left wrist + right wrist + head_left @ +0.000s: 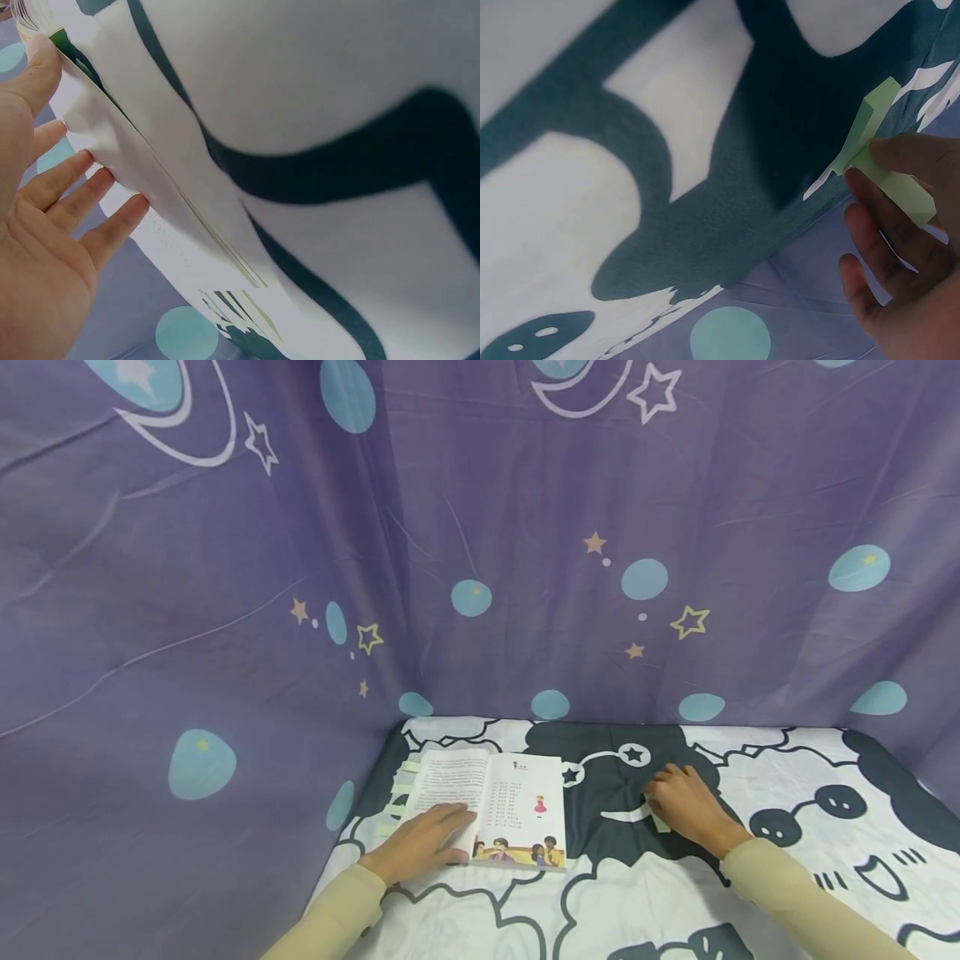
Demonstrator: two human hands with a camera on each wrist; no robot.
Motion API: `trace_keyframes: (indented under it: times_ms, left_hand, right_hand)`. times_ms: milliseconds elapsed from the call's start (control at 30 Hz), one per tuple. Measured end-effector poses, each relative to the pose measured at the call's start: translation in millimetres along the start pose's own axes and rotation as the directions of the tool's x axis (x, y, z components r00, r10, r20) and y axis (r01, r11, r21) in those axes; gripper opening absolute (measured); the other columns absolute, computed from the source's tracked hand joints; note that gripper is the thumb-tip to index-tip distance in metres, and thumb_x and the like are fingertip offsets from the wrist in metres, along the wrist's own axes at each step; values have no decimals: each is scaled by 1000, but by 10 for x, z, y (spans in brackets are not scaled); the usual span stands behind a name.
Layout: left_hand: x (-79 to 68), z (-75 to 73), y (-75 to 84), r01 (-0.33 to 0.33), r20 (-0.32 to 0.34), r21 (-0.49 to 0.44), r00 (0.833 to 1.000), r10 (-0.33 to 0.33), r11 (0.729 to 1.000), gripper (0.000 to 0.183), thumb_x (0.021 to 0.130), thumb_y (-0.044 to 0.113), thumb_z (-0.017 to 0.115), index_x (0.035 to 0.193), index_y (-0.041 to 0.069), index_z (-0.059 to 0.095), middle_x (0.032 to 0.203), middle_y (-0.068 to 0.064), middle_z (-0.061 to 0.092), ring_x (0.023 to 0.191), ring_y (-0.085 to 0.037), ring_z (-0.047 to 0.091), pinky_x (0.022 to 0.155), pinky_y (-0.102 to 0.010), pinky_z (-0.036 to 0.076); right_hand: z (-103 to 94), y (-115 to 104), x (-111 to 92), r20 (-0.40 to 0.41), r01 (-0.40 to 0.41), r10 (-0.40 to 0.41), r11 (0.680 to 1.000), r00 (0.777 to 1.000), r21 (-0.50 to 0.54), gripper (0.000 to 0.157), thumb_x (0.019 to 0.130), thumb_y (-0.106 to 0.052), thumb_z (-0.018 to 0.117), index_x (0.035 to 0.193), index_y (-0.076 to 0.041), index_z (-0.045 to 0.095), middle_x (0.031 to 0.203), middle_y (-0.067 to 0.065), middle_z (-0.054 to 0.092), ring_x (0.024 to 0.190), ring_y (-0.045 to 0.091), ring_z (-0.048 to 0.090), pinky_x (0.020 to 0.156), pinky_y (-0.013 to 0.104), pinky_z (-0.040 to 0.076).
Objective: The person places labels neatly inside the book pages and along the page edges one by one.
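An open book (522, 802) lies on the patterned cloth, text on its left page and a list with small pictures on its right. My left hand (426, 842) rests on the lower left page, with fingers fairly straight in the left wrist view. Pale green sticky tabs (394, 810) stick out along the book's left edge. To the right of the book, my right hand (686, 806) pinches a pale green sticky note (902, 191) between thumb and index finger. Touching it is a folded-looking green piece (868, 120); whether both are one pad I cannot tell.
The black and white cartoon cloth (465, 918) covers the surface under the book and hands. A purple curtain (525, 527) with moons, stars and blue spots hangs behind and along the left side.
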State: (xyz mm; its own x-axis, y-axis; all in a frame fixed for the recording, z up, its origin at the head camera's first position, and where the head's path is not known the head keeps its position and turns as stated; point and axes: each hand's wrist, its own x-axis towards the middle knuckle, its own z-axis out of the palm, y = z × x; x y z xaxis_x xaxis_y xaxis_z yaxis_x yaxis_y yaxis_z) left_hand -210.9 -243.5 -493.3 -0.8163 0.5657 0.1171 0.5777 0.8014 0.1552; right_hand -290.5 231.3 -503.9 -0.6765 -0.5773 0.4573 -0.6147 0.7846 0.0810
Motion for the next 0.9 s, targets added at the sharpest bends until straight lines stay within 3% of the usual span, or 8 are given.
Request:
trace_keyframes:
  times_ms: [233,467,900]
  left_hand:
    - [-4,-17,3,-24,-6,5,1000,24,1000,67,97,47,66,151,11,52,153,-15,49,140,-33,47,116,-51,41]
    - [-5,-26,19,-10,10,-11,1000,11,1000,67,97,47,66,152,11,52,154,-16,49,141,-33,46,116,-52,41]
    - [-2,0,12,15,43,16,999,-16,1000,69,98,50,64,154,13,50,156,-14,47,143,-32,44,118,-50,39]
  right_hand:
    - [-5,-28,92,37,1,2,997,999,-72,13,74,-1,84,78,-12,79,76,1,72,75,23,54,66,42,40]
    - [-9,-116,126,32,26,-21,984,999,-175,24,70,8,81,63,-11,68,65,4,66,73,27,53,67,48,42]
    - [63,-144,110,23,31,-27,971,999,-236,23,70,12,80,65,-7,66,65,8,65,75,29,53,69,47,42]
